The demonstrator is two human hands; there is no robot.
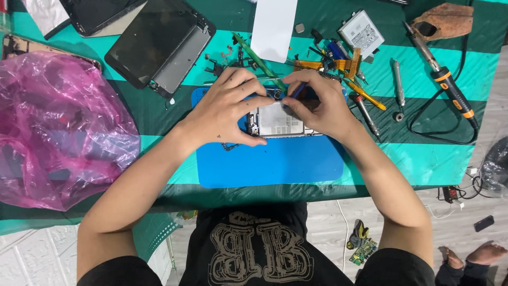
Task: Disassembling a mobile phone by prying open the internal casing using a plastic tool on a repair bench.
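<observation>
An opened phone point(276, 119) with its back removed lies on a blue work mat point(275, 161) at the table's middle. My left hand point(226, 108) grips the phone's left side and steadies it. My right hand point(317, 103) pinches a thin blue-handled tool point(296, 91) whose tip rests at the phone's upper edge, near the camera area. Both hands hide most of the phone's top and right side.
A pink plastic bag point(61, 130) fills the left. Dismantled tablets point(159, 45) lie at the back left, a white sheet point(273, 26) behind. Screwdrivers point(398, 87), a battery point(361, 33), small parts and a soldering iron point(444, 79) with its cable lie right. The green striped cloth point(423, 153) ends near my torso.
</observation>
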